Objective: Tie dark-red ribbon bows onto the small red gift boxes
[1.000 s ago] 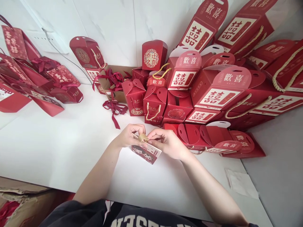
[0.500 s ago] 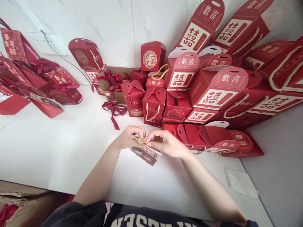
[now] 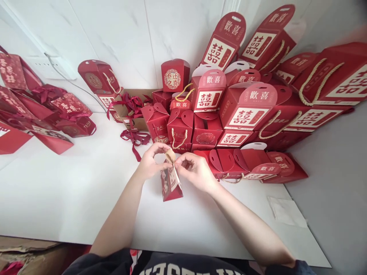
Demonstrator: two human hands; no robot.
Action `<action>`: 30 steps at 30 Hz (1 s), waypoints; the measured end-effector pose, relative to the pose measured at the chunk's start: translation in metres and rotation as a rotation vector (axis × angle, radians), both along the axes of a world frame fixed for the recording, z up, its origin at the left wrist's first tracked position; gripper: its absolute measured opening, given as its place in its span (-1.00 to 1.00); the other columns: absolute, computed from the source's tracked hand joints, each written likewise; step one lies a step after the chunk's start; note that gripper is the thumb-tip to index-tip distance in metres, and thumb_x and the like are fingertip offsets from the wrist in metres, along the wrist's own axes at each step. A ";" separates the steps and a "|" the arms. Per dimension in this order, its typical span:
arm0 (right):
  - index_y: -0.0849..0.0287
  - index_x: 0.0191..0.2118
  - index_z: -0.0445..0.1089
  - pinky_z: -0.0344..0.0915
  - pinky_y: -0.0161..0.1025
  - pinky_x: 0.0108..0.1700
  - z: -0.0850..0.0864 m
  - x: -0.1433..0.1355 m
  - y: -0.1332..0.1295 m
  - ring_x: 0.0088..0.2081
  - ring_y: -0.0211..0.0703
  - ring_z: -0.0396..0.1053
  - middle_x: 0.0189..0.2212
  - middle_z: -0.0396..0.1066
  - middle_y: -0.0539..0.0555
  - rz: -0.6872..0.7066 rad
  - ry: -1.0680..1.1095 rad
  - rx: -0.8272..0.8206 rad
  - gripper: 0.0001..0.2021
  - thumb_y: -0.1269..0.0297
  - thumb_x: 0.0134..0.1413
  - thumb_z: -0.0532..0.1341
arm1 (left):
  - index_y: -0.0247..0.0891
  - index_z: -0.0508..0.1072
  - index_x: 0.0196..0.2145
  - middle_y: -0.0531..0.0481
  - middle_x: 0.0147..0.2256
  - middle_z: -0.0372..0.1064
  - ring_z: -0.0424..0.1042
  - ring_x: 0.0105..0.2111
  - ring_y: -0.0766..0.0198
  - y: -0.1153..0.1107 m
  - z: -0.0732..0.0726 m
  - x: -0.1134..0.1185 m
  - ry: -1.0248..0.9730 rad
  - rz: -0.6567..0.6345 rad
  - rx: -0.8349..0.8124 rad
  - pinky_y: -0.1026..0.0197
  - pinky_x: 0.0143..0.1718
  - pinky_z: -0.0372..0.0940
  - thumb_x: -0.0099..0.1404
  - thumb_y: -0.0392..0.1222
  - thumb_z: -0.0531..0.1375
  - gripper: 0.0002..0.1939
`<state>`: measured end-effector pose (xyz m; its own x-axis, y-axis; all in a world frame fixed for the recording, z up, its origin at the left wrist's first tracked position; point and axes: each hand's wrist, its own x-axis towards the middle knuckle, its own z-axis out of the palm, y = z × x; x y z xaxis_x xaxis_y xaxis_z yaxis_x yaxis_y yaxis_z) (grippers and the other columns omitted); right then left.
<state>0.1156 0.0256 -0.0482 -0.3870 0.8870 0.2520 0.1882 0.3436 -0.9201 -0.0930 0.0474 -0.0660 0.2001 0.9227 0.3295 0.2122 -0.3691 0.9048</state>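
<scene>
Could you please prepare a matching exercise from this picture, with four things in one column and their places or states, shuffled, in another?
Things
1. small box
2. tan ribbon
3. brown carton by the tiled wall
4. white sheet

Places or states
A. has dark red ribbons piled inside
B. lies near the right end of the table
C. is looped between the left hand and the right hand
D. is red with printed pictures

Pairs: 1-D, 2-C, 3-A, 4-B
</scene>
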 end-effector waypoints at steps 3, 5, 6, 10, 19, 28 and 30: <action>0.12 -0.34 0.44 0.28 -0.26 -0.30 -0.001 -0.015 0.006 -0.38 -0.20 0.41 -0.33 0.52 0.03 -0.268 -0.151 0.199 -0.95 0.30 0.11 0.23 | -0.29 0.53 -0.27 -0.10 -0.24 0.51 0.47 -0.17 0.12 -0.003 0.003 0.000 0.090 0.129 -0.045 0.11 -0.04 0.34 0.19 0.00 0.34 -0.71; 0.12 -0.33 0.45 0.27 -0.23 -0.27 -0.004 -0.026 0.011 -0.38 -0.16 0.43 -0.31 0.54 0.05 -0.373 -0.255 0.311 -0.93 0.31 0.11 0.22 | -0.32 0.55 -0.35 -0.10 -0.29 0.52 0.49 -0.23 0.12 -0.006 0.006 -0.001 0.117 0.159 -0.066 0.13 -0.13 0.36 0.32 0.05 0.20 -0.66; 0.12 -0.32 0.46 0.26 -0.22 -0.25 -0.005 -0.031 0.013 -0.36 -0.15 0.44 -0.30 0.55 0.06 -0.402 -0.286 0.349 -0.92 0.32 0.13 0.21 | -0.32 0.55 -0.33 -0.10 -0.28 0.53 0.49 -0.22 0.12 -0.008 0.007 -0.002 0.131 0.153 -0.062 0.14 -0.14 0.37 0.34 0.05 0.17 -0.64; 0.11 -0.28 0.48 0.26 -0.22 -0.21 -0.011 -0.039 0.015 -0.32 -0.14 0.47 -0.28 0.56 0.07 -0.388 -0.307 0.388 -0.87 0.29 0.22 0.18 | -0.30 0.56 -0.22 -0.08 -0.21 0.53 0.49 -0.17 0.11 -0.011 0.012 -0.004 0.244 0.120 0.004 0.17 -0.09 0.37 0.25 -0.04 0.26 -0.73; 0.13 -0.10 0.44 0.22 -0.11 -0.03 0.004 -0.015 0.009 -0.07 -0.03 0.39 -0.11 0.47 0.15 -0.274 -0.280 0.481 -0.80 0.20 0.31 0.13 | -0.29 0.58 -0.27 -0.07 -0.30 0.53 0.49 -0.28 0.18 -0.013 0.012 -0.003 0.266 0.069 -0.050 0.23 -0.24 0.36 0.30 -0.09 0.22 -0.78; 0.13 -0.34 0.42 0.28 -0.21 -0.13 0.002 -0.008 0.023 -0.24 -0.11 0.41 -0.32 0.48 0.07 -0.050 -0.123 0.254 -0.85 0.22 0.25 0.23 | -0.29 0.56 -0.32 -0.06 -0.34 0.51 0.47 -0.31 0.19 -0.009 -0.002 0.001 0.199 0.023 0.009 0.20 -0.24 0.36 0.24 -0.19 0.24 -0.87; 0.13 -0.34 0.43 0.30 -0.24 -0.15 0.003 -0.007 0.023 -0.25 -0.14 0.42 -0.31 0.48 0.06 0.005 -0.066 0.199 -0.86 0.26 0.26 0.21 | -0.30 0.56 -0.31 -0.08 -0.32 0.51 0.47 -0.29 0.18 -0.008 -0.004 0.000 0.183 -0.019 0.015 0.19 -0.22 0.36 0.24 -0.20 0.24 -0.87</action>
<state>0.1084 0.0487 -0.0450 -0.4126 0.8204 0.3958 0.2439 0.5182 -0.8198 -0.0931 0.0397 -0.0703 0.2749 0.9135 0.2999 0.3657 -0.3878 0.8461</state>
